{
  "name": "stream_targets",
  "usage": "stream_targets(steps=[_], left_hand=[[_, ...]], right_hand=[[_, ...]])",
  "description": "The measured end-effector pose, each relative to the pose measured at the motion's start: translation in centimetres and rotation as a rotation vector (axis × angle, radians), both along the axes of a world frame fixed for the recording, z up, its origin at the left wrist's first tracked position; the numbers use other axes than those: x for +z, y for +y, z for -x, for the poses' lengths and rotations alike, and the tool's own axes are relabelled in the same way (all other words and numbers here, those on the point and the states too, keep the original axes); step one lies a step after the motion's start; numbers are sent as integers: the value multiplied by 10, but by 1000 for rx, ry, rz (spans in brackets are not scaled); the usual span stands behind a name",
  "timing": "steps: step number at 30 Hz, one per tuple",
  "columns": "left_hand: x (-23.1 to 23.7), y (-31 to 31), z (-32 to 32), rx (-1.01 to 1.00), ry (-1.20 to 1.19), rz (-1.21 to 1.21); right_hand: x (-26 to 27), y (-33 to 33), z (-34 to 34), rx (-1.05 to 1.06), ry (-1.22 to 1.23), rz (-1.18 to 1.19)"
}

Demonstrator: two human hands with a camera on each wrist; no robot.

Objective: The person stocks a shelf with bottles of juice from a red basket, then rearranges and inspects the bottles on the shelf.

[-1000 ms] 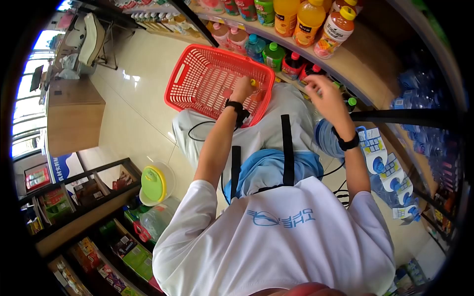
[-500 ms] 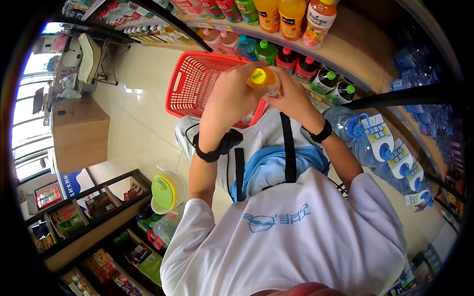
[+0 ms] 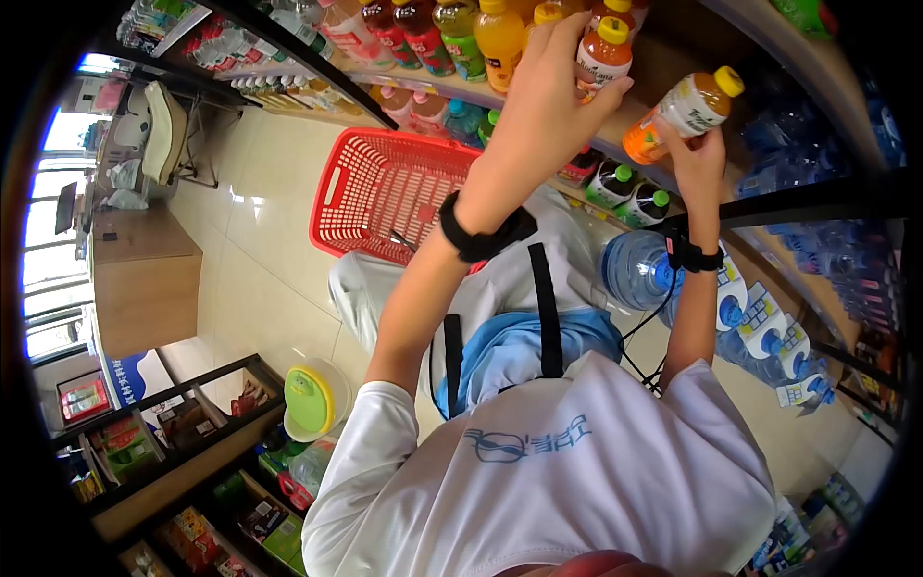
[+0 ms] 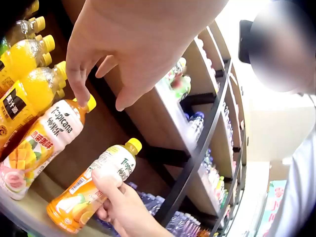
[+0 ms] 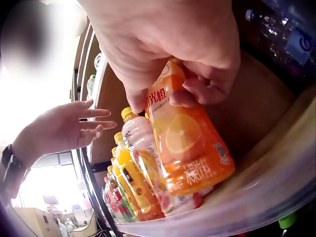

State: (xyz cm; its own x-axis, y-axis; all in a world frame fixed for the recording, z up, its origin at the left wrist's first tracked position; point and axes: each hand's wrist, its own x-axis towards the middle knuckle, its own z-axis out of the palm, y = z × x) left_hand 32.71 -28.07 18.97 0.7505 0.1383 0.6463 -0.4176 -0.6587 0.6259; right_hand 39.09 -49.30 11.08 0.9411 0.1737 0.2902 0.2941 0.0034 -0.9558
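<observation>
My right hand (image 3: 697, 159) grips an orange juice bottle (image 5: 185, 143) with a yellow cap, thumb and fingers around its upper label. The bottle is tilted over the front of the drinks shelf in the head view. My left hand (image 3: 548, 101) reaches over the same shelf with loosely bent fingers and holds nothing. One of its fingertips is right at the yellow cap of a white-labelled Tropicana juice bottle (image 4: 42, 145) standing at the end of a row. In the right wrist view, the left hand (image 5: 59, 126) is spread beside the row.
Yellow juice bottles (image 4: 32, 98) line the shelf beside the Tropicana bottle. A red basket (image 3: 332, 216) is at my knees on the floor. Large water bottles (image 3: 635, 269) stand to my right, near a black shelf post (image 3: 793, 204). Lower bottles (image 3: 611, 183) sit beneath the shelf.
My left hand took a yellow-capped bottle out of the basket, and both hands then held it. Now my right hand alone has it over the shelf; my left hand has moved to the shelf row.
</observation>
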Motion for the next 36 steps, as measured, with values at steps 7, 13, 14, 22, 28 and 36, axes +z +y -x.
stream_targets(steps=[7,13,14,22,28,36], left_hand=[[-3,0,-37,134,-88,-87],[30,7,-2,122,-19,142],[31,14,-1,111,-95,164],[70,48,80,-98,13,790],[64,60,128,-32,-13,996],[89,64,193,133,-325,1154]], right_hand=[[5,13,-12,-98,-156,311],[1,14,-12,-108,-49,264],[3,16,-8,-137,-61,314],[25,4,31,-402,-296,757],[93,23,111,431,169,101],[127,101,162,1168,446,-104]])
